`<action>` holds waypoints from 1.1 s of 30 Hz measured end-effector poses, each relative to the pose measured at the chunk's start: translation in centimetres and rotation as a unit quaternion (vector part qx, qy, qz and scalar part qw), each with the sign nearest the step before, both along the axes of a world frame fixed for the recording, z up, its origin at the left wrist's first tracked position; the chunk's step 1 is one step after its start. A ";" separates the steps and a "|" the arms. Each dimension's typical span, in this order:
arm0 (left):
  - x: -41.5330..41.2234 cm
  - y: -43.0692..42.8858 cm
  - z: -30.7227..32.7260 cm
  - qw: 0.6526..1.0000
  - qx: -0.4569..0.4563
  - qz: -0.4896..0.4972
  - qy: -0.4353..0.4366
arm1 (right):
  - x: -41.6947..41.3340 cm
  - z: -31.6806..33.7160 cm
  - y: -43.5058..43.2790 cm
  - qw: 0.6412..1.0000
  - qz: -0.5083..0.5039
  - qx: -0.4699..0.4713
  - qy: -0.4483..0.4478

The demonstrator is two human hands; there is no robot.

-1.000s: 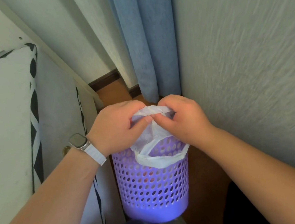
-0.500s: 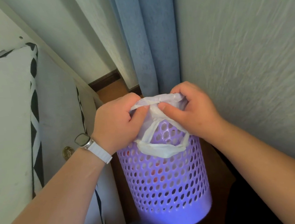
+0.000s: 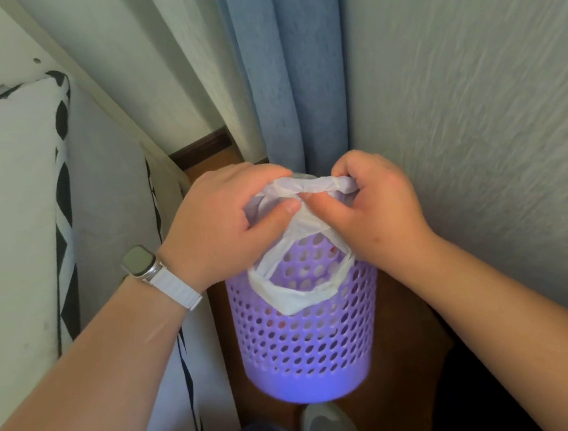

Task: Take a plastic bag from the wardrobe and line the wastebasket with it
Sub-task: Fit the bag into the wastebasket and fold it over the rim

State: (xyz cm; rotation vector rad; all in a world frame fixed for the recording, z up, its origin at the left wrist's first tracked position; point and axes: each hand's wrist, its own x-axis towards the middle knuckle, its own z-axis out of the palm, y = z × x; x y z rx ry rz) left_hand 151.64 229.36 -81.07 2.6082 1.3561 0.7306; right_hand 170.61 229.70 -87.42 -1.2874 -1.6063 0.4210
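Observation:
A purple perforated wastebasket (image 3: 307, 344) stands on the brown floor in the narrow gap between the bed and the wall. A white plastic bag (image 3: 296, 293) sits at its top; one handle loop hangs over the near rim. My left hand (image 3: 228, 227) and my right hand (image 3: 371, 207) meet above the basket's far rim, both pinching the bunched upper edge of the bag between thumb and fingers. The basket's far rim and most of the bag's body are hidden behind my hands.
A white mattress with black-and-white trim (image 3: 18, 211) runs along the left. A blue curtain (image 3: 283, 71) hangs behind the basket, with a textured wall (image 3: 471, 95) close on the right. A watch (image 3: 142, 262) is on my left wrist. A shoe tip (image 3: 324, 421) shows below the basket.
The view has shifted, so the basket looks closer and larger. My hands have kept hold of the bag's top edge and moved toward the basket's far rim, gathering the plastic between them.

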 end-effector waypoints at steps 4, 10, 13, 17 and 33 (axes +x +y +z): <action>0.0 -0.2 -0.4 1.000 -0.012 0.025 -0.012 | -0.3 0.1 -0.2 0.999 0.018 -0.040 0.026; -0.1 -0.3 -0.3 0.997 -0.014 0.059 -0.056 | 1.0 1.3 0.1 0.993 0.113 -0.019 -0.001; -0.2 -0.1 -0.4 0.996 0.003 0.064 -0.064 | 2.0 1.4 0.8 0.992 0.119 0.032 -0.036; -0.1 -0.2 -0.7 0.990 0.022 0.077 -0.113 | 2.2 1.2 0.8 0.995 0.093 -0.016 0.034; 0.0 -0.1 -0.3 0.999 0.046 0.014 -0.012 | 0.4 0.8 -0.3 0.997 0.071 -0.021 0.037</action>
